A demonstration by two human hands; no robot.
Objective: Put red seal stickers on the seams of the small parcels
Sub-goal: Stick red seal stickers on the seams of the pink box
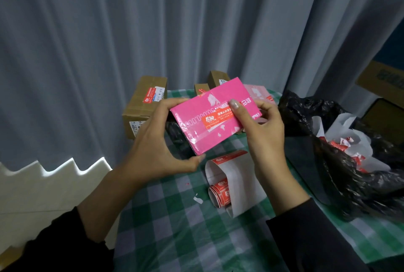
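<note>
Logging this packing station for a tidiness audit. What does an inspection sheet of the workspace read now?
Surface: green-and-white checked tablecloth, partly covered.
Job's things: pink rectangular parcel held above the cloth, red seal sticker on its upper face; roll of red stickers on white backing below; brown cardboard boxes behind.
Clutter: black plastic bag holding peeled backing paper, at right.
Fingers: left hand grips the parcel's left end; right hand holds its right end, thumb at the sticker's end.
Cables: nothing seen.
Surroundings: grey curtain behind.
</note>
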